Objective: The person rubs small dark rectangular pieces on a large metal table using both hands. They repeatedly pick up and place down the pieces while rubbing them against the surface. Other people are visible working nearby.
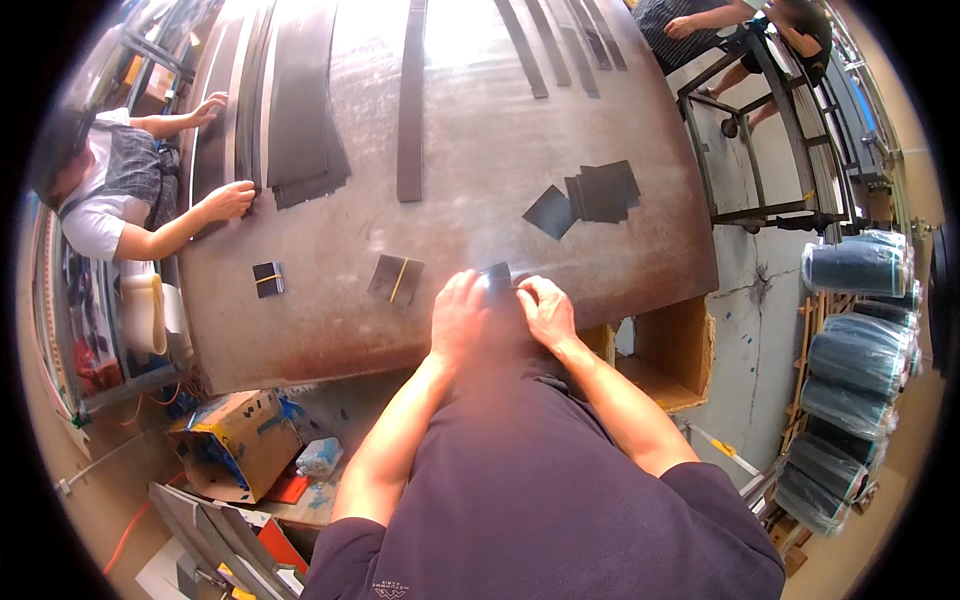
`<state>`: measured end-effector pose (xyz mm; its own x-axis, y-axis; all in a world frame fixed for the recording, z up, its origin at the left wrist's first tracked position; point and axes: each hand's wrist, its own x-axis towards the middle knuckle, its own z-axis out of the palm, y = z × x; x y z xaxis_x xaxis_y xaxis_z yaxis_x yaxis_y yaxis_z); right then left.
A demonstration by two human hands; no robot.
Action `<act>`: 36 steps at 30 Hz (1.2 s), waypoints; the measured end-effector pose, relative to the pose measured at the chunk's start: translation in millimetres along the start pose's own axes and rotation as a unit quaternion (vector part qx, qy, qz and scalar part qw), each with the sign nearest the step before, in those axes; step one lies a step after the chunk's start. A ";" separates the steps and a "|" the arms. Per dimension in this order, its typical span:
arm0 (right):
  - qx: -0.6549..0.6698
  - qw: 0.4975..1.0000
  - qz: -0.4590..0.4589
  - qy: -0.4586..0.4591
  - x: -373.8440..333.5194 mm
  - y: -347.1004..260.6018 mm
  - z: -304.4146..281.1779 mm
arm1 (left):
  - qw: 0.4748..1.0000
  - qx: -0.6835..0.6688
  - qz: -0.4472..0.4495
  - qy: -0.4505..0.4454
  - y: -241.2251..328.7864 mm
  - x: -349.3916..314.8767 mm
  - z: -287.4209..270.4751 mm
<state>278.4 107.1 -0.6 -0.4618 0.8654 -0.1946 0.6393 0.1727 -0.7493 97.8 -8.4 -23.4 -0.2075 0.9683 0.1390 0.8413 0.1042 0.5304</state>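
At the near edge of the table, a small black rectangular piece [495,272] is between my two hands. My left hand [460,315] holds its left side, the fingers curled together and partly washed out by glare. At its right side, my right hand [548,312] has thumb and forefinger pinched on the edge. How many layers the piece has, I cannot tell. Left of my hands lies a dark square stack [385,279] with a yellow band around it. A smaller black stack [268,280], also banded in yellow, lies farther left.
Loose black squares [605,192] overlap at the right of the brown table [330,335]. Long dark strips [411,110] run toward the far side. A co-worker's hand [230,200] touches strips at left. A metal cart [760,130] and wrapped rolls [850,350] stand right.
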 end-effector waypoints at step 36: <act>-0.300 0.901 -0.313 0.002 51.3 21.0 15.4 | 0.998 -0.018 -0.030 -0.043 6.1 2.8 17.4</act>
<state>258.6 147.9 -36.0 -0.8461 0.5112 0.1509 0.4719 0.8501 -0.2340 111.1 -1.1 -34.3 -0.2122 0.9767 0.0334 0.8097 0.1565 0.5656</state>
